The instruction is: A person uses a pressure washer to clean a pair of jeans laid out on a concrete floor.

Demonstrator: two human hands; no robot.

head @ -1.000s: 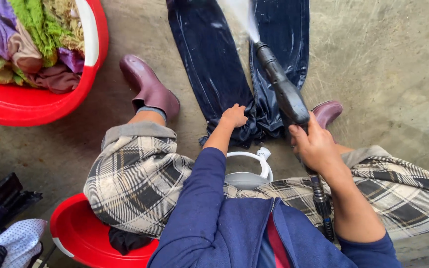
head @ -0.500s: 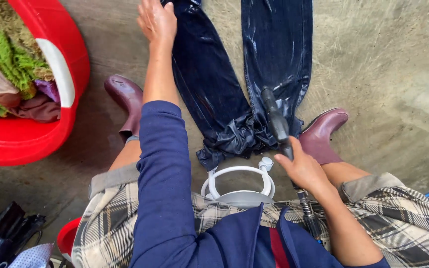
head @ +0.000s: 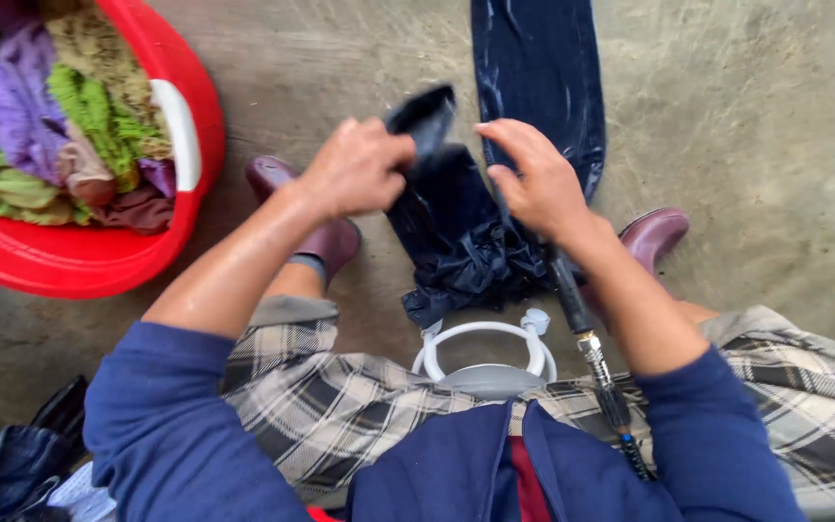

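Dark navy jeans (head: 533,87), soaked and glossy, lie on the concrete floor (head: 756,116) between my maroon rubber boots (head: 326,227). One leg stretches flat away from me; the other is lifted and folded back. My left hand (head: 355,169) is closed on that raised fold, fabric pinched between fingers and palm. My right hand (head: 533,179) sits just beside it, fingers curled loosely at the cloth edge; can't tell if it grips. Hems are bunched and wrinkled near my knees. Black spray wand (head: 577,309) runs under my right wrist. Red basin (head: 99,261) of coloured laundry stands at left.
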